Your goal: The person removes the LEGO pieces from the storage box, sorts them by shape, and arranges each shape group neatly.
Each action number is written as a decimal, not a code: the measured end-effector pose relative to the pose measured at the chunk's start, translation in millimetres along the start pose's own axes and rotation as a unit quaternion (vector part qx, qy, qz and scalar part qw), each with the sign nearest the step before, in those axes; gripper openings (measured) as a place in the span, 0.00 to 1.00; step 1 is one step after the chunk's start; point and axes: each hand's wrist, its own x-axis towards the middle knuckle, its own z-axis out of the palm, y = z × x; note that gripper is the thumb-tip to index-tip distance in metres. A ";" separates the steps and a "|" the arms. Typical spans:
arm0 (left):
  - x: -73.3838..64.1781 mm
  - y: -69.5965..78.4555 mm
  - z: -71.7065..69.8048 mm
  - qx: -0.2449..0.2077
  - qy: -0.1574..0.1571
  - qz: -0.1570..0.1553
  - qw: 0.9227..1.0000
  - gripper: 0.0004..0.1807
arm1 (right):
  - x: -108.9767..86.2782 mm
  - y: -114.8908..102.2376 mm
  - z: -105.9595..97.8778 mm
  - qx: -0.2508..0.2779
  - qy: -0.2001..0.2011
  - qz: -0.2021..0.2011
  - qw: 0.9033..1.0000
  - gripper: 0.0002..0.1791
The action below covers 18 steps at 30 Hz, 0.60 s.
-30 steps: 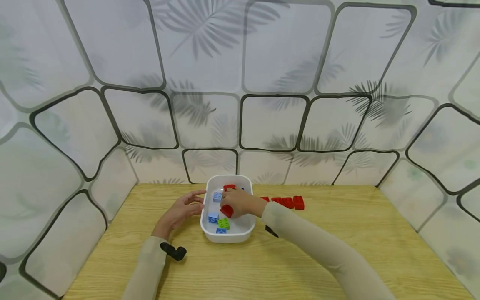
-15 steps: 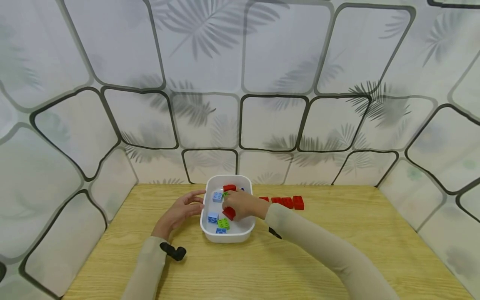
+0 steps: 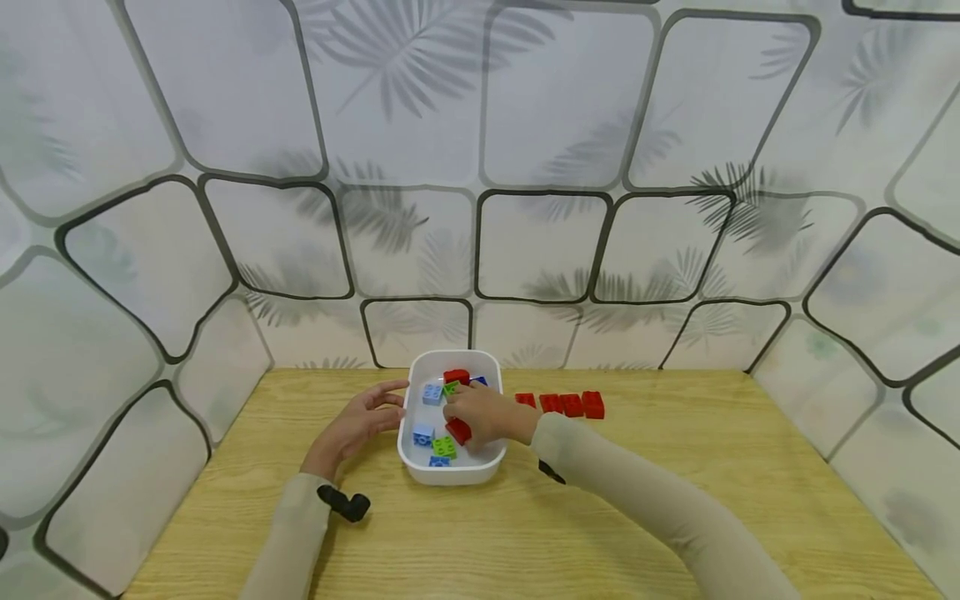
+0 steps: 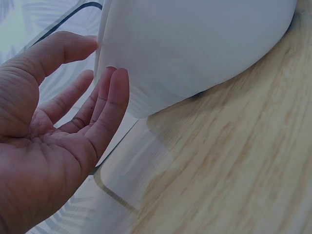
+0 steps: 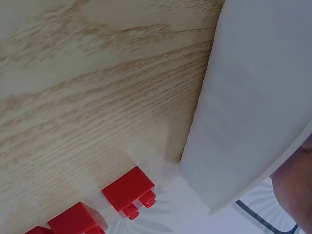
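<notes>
Inside the white plastic bin, my right hand reaches in from the right, fingers bent downward around a red toy brick that shows under the hand. In the right wrist view the bin's wall hides most of this hand. At the bin's left side, my left hand has its fingers loosely bent, with the fingertips at the outer wall and the thumb right at the rim. Around the right hand lie light blue bricks, green bricks and another red brick.
Several red bricks stand in a row on the wooden table, to the right of the bin. A dark blue brick sits at the bin's far right. Patterned curtain encloses the table's back and sides.
My right hand has drawn slightly back and toward me inside the bin, and the red brick under it has shifted with it. A green brick at the back has come into view. My left hand stays put.
</notes>
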 end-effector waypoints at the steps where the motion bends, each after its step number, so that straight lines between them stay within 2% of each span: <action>1: 0.1 0.1 0.0 0.003 -0.001 0.001 1.000 0.35 | 0.0 0.1 0.7 -0.001 0.004 -0.002 1.000 0.25; 8: -0.8 1.6 -0.2 0.013 0.003 -0.006 1.000 0.35 | -2.0 0.1 -1.9 -0.002 0.021 -0.009 1.000 0.26; 18: -0.1 0.7 0.6 0.009 0.001 -0.003 1.000 0.36 | -11.2 1.6 -21.5 -0.021 0.043 -0.018 0.999 0.27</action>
